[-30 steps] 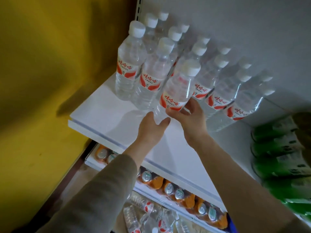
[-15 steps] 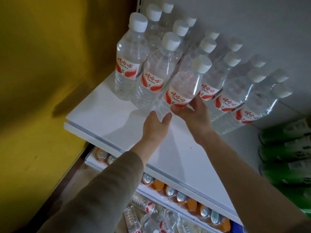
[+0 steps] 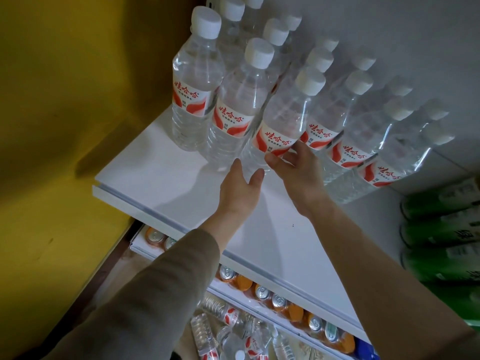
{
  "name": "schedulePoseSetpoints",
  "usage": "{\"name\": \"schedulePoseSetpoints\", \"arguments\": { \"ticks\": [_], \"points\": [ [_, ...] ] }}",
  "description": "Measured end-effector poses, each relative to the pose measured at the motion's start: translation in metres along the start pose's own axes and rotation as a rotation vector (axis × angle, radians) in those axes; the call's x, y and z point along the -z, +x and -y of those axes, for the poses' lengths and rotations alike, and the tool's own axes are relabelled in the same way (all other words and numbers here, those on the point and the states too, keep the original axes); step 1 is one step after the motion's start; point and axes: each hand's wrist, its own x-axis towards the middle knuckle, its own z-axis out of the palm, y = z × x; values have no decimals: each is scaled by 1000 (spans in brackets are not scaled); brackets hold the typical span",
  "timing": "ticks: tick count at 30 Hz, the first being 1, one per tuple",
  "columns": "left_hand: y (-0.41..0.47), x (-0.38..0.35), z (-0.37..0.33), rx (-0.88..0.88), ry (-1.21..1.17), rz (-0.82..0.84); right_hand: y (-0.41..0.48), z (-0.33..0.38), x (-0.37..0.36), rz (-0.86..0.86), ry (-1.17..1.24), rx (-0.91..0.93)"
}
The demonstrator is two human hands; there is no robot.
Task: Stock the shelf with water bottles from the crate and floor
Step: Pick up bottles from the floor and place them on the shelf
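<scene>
Several clear water bottles with white caps and red-and-white labels stand in rows on the white shelf point(image 3: 161, 178), packed toward its back left. My right hand point(image 3: 296, 170) grips the lower part of the third front-row water bottle point(image 3: 285, 118), thumb below the label and fingers on its right side. My left hand point(image 3: 239, 188) reaches up beside it, fingers straight, touching that bottle's base from the left. More loose water bottles point(image 3: 228, 333) lie on the floor below the shelves.
A yellow wall point(image 3: 52, 126) closes off the left side. Green bottles point(image 3: 441, 229) lie stacked on the right of the same shelf. Orange cans point(image 3: 285, 305) line the lower shelf. The shelf's front half is bare white board.
Both hands have stayed at the base of the same front bottle, reaching slightly further in. The view has shifted a little; the bottle rows have not moved.
</scene>
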Motion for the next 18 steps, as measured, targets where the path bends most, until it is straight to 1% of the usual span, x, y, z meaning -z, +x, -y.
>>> {"name": "schedulePoseSetpoints", "arguments": {
  "ticks": [7,13,18],
  "points": [
    [2,0,2,19,20,16,-3,1,-4,-4,-45,-5],
    [2,7,1,75,-5,64,-7,0,-7,-10,-20,-63],
    [3,9,1,51,-12,80,-4,-3,-10,-25,-38,-99]
  ]
}}
